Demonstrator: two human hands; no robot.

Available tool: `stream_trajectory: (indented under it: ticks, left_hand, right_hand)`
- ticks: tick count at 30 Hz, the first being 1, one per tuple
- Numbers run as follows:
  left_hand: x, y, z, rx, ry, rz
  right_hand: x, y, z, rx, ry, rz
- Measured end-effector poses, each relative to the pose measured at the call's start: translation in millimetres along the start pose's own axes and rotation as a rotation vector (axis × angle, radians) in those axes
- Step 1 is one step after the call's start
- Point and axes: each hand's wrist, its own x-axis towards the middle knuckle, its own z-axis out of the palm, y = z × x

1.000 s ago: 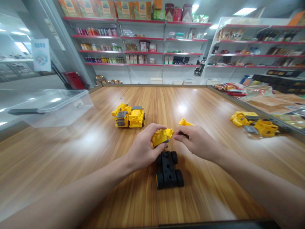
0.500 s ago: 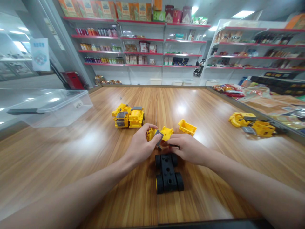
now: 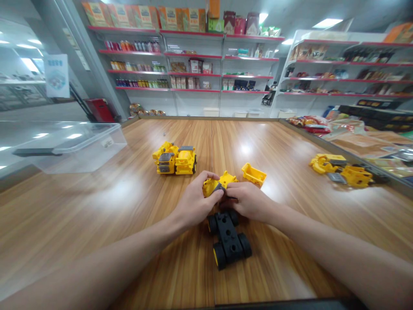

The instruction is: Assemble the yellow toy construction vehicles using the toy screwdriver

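My left hand (image 3: 193, 202) is closed around a yellow toy cab piece (image 3: 217, 184) with a grey panel, held just above the wooden table (image 3: 97, 215). My right hand (image 3: 250, 200) pinches the same piece from the right side. Just below both hands lies a black wheeled toy chassis (image 3: 228, 239), flat on the table and slightly turned. A loose yellow dump bed (image 3: 254, 173) rests on the table beyond my right hand, touching neither hand.
An assembled yellow toy truck (image 3: 175, 159) stands further back at centre left. More yellow toy parts (image 3: 342, 169) lie at the right edge. A clear plastic bin (image 3: 67, 144) sits at the left. Shop shelves (image 3: 193, 60) line the far walls.
My right hand has let go of the yellow dump bed, which now lies on the table, and has moved in to grip the cab piece. The black chassis has turned slightly.
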Motion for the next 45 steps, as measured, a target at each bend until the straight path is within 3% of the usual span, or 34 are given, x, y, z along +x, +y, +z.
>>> stream_trajectory:
  ticks: [3,5,8,10,15,21,27,31,38,45]
  left_hand:
    - [0,-1,-0.4,0.016,0.032,-0.006]
    - [-1,0,-0.2,0.048,0.062,0.032]
    - [-3,1,1.0,0.098,0.066,0.196]
    - [-5,3,1.8,0.098,0.038,0.305]
    - [-4,7,-0.6,0.102,0.043,0.368]
    - [-3,8,-4.2,0.124,0.094,0.390]
    - [-2,9,-2.9,0.126,0.101,0.409]
    - [-2,8,-2.2,0.120,0.122,0.417]
    - [-3,6,-1.6,0.107,0.083,0.425]
    - [-2,1,0.2,0.109,0.032,0.393]
  right_hand:
    - [1,-1,-8,0.012,0.005,-0.004]
    - [0,-5,-19,0.069,0.080,0.039]
    - [-3,-13,-33,0.265,0.260,0.210]
    - [-5,-18,-36,0.412,0.295,0.262]
    - [-5,-29,-29,0.543,0.288,0.223]
    - [-2,-37,-23,0.693,0.308,0.303]
    - [-2,-36,-25,1.093,0.238,0.451]
    - [-4,-33,-24,1.263,0.228,0.453]
    - [-4,-30,-24,1.293,0.146,0.432]
    - [-2,-32,-28,0.821,0.247,0.409]
